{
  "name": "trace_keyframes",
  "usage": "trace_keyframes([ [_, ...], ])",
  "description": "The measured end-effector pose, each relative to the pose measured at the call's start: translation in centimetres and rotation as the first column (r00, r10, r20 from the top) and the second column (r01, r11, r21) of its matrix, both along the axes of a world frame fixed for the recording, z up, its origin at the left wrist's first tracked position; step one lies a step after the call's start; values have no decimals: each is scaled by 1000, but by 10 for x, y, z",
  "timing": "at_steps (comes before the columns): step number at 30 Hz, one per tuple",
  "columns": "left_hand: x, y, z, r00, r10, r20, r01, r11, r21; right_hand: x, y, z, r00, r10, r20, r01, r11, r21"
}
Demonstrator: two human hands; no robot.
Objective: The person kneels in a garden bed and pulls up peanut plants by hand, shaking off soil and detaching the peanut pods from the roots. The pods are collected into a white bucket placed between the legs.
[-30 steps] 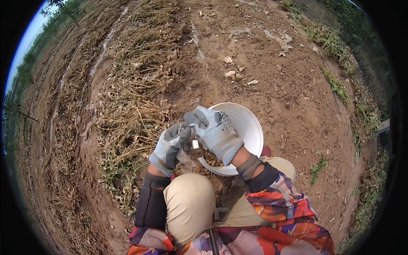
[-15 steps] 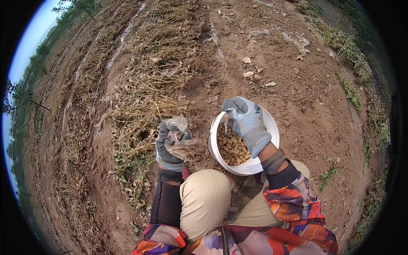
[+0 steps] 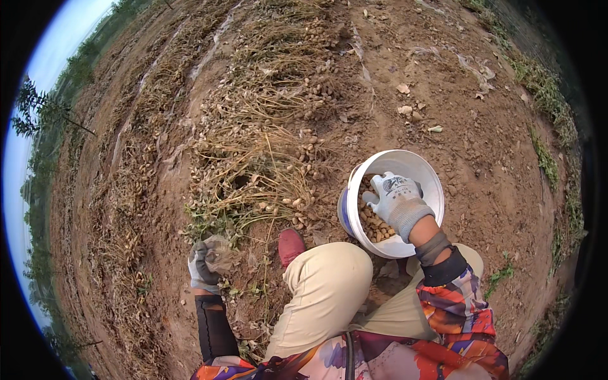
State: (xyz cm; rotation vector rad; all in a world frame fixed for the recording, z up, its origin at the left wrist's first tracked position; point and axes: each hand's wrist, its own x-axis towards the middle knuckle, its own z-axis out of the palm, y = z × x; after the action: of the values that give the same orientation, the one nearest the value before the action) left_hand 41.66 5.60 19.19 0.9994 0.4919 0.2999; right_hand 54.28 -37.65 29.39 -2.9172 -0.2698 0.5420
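The two hands are well apart. The right hand (image 3: 398, 196), in a pale grey glove, is inside the round white plastic bucket (image 3: 434, 185), above the tan peanut pods (image 3: 378, 229); its thumb is spread away from the fingers, and its palm is hidden. The left hand (image 3: 204, 266), gloved in grey and white, is low over the soil, against a crumpled, pale, translucent sheet (image 3: 221, 254); I cannot tell whether its fingers grip it.

Caution: the bucket appears tilted. A sideways push by the right hand, or a knock from the beige-trousered knee (image 3: 334, 269), could tip it and spill pods. Loosened near the brown, dried plants (image 3: 253, 168), the light sheet could snag on the stems or blow about.
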Motion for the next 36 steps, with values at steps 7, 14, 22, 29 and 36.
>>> trace_keyframes([
  [7, -140, 83, 22, -253, 768, -589, 933, 356, 62, -28, -1, 9, 982, 147, 120, -154, 987, 51],
  [14, -39, 10, -50, 618, 385, -686, 786, -260, 561, -16, 4, -1, 991, 135, -5, -135, 990, -31],
  [22, 162, -155, -72, 727, -359, -585, 121, -772, 624, -17, 1, -1, 989, 138, -49, -139, 990, -13],
  [29, 243, -187, -79, 570, -516, -640, 313, -584, 749, -23, -18, 6, 997, 45, -62, -48, 998, -44],
  [36, 278, -155, -54, 693, -661, -286, 718, 597, 359, -25, -24, 17, 998, 42, -53, -45, 997, -63],
])
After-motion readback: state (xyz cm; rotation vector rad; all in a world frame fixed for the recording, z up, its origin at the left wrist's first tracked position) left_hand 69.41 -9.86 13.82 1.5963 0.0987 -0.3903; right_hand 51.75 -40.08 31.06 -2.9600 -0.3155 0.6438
